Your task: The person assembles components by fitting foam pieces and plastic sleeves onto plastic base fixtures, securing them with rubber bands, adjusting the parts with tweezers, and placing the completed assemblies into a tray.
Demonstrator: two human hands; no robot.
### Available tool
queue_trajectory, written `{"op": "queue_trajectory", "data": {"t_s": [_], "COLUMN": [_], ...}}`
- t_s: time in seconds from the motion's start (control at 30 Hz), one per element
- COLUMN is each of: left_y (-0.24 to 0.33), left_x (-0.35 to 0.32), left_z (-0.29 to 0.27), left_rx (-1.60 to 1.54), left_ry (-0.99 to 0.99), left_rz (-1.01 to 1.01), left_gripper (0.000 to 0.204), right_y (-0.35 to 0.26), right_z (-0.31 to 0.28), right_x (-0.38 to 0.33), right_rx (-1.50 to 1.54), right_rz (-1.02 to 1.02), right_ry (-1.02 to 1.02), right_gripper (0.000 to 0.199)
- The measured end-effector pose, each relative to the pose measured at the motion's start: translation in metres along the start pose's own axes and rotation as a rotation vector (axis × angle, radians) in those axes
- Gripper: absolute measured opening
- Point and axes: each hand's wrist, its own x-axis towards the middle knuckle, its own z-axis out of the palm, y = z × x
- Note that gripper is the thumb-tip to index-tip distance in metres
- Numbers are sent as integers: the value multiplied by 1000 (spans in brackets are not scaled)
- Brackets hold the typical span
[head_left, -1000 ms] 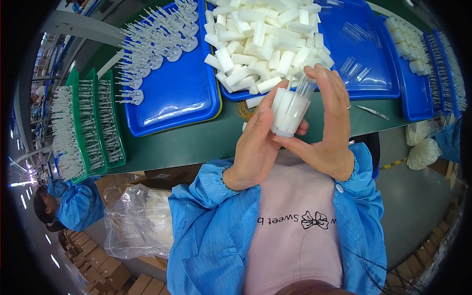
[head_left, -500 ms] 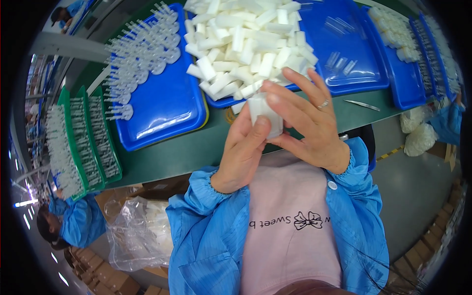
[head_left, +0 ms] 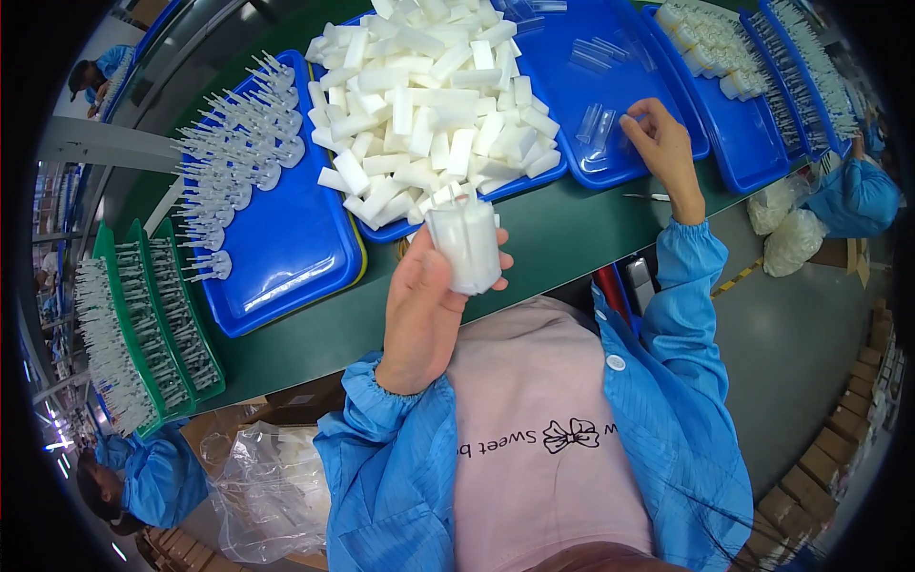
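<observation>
My left hand [head_left: 424,310] holds a bundle of white plastic tubes [head_left: 464,243] upright over the near edge of the green table [head_left: 562,234]. Just beyond it a blue tray [head_left: 543,172] carries a heap of white plastic blocks [head_left: 429,105]. My right hand [head_left: 660,145] reaches out to the right, fingers resting on small clear tubes [head_left: 596,124] lying in another blue tray [head_left: 634,76]. I cannot tell whether its fingers pinch one of them.
A blue tray [head_left: 286,257] at the left bears rows of clear round-headed parts [head_left: 229,162]. Green racks [head_left: 143,324] of thin parts stand further left. More blue trays [head_left: 753,105] lie at the right. A plastic bag [head_left: 262,491] sits below the table; other workers in blue coats sit around.
My right hand has let go of the bundle and moved away to the tray of clear tubes. My left hand now holds the bundle alone.
</observation>
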Motion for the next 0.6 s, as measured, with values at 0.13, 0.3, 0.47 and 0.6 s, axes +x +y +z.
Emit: {"op": "queue_trajectory", "data": {"t_s": [0.13, 0.3, 0.47, 0.6], "left_y": [-2, -3, -6, -7], "left_x": [2, 0, 1, 1], "left_z": [1, 3, -1, -5], "left_rx": [-40, 133, 87, 62], "left_ry": [51, 61, 72, 76], "left_rz": [2, 87, 75, 60], "left_gripper": [66, 66, 70, 69], "right_y": [14, -19, -37, -50], "right_z": [10, -4, -6, -6], "right_x": [1, -13, -15, -21], "right_rx": [394, 693, 356, 158], "right_rz": [-60, -148, -275, -299], "right_ry": [164, 136, 150, -85], "right_gripper": [26, 40, 38, 31]}}
